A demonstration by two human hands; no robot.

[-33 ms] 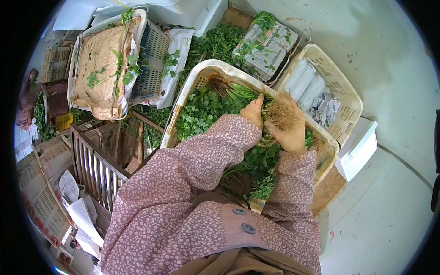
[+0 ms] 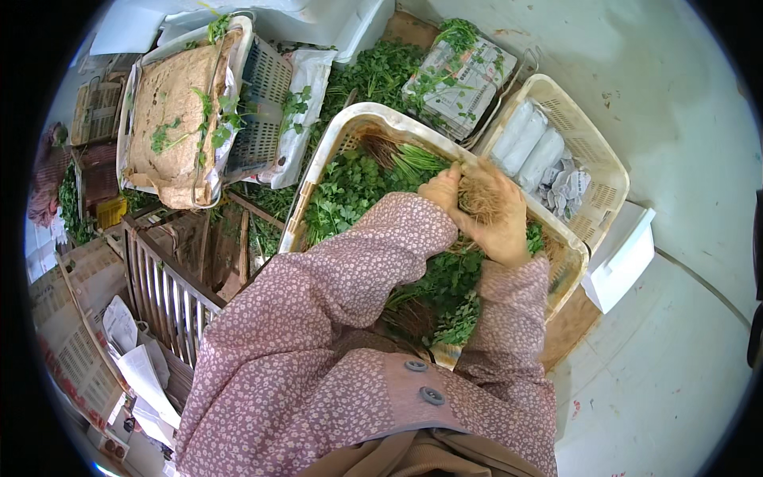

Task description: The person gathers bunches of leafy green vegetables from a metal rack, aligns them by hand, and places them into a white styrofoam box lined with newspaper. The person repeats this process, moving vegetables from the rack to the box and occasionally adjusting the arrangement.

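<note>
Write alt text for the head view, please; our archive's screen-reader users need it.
Seen from above, a person in floral pink sleeves holds a bunch of leafy green herbs by its tangled brown roots, left hand and right hand together, over a cream plastic crate full of the same greens. A second crate at right holds white wrapped rolls.

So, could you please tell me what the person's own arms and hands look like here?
Both arms are covered to the wrists by loose long sleeves of dusty pink cloth with a small pale flower print. The left hand and right hand are bare, with no gloves. Two round grey buttons sit on the front of the same garment.
</note>
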